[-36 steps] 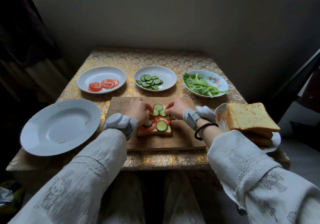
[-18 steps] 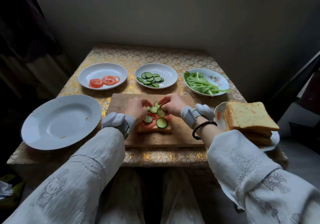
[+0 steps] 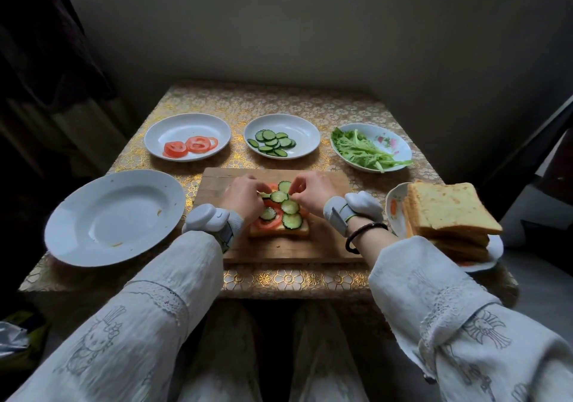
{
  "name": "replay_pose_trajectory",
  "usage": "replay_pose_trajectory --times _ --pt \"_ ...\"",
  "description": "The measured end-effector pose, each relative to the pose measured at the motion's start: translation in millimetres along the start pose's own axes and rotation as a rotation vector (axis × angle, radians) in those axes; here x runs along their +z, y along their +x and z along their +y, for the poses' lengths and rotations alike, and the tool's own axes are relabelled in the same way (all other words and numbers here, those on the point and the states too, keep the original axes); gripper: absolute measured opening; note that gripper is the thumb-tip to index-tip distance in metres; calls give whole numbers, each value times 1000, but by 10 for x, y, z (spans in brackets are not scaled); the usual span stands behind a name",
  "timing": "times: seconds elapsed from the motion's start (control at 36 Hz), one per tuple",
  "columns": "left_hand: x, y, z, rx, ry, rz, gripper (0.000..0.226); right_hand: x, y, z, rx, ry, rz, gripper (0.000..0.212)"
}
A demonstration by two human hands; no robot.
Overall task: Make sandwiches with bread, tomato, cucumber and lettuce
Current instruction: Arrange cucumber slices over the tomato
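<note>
An open sandwich lies on a wooden cutting board [image 3: 325, 246]: a bread slice [image 3: 296, 231] topped with tomato slices [image 3: 269, 223] and several cucumber slices [image 3: 291, 220]. My left hand [image 3: 243, 198] hovers over its far left part, fingers curled down onto a cucumber slice there. My right hand [image 3: 313, 192] is at the far right, its fingertips pinching at the cucumber slices near the far edge. Behind the board stand a plate of tomato slices [image 3: 192, 145], a plate of cucumber slices [image 3: 273, 144] and a plate of lettuce [image 3: 362, 151]. A stack of bread [image 3: 446, 209] sits on a plate at the right.
A large white plate [image 3: 114, 215] with nothing on it sits left of the board. The table has a gold patterned cloth [image 3: 279, 279], with a wall behind it. My knees are under the near edge.
Both hands shifted slightly toward the far edge of the sandwich. The cucumber slices now lie in a row down its middle.
</note>
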State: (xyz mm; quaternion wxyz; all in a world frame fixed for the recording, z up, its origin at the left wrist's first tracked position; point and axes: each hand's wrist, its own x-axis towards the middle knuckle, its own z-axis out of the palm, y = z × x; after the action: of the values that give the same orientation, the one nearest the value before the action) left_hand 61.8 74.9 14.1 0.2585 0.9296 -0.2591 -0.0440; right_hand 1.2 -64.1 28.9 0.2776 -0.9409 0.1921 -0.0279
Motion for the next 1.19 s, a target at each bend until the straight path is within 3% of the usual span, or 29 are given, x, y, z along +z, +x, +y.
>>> replay_pose_trajectory --times 0.33,0.64,0.86,1.19 --pt "-62 -4 -12 115 270 -85 40 17 -54 20 -42 31 -91 20" --pt "-199 73 81 111 257 -81 34 -81 10 31 -16 82 -48 21" --pt "-245 558 55 96 191 -81 36 -181 464 -48 -13 -18 16 25" --pt "-44 1532 -240 95 299 -81 32 3 1480 -20 16 -174 1 27"
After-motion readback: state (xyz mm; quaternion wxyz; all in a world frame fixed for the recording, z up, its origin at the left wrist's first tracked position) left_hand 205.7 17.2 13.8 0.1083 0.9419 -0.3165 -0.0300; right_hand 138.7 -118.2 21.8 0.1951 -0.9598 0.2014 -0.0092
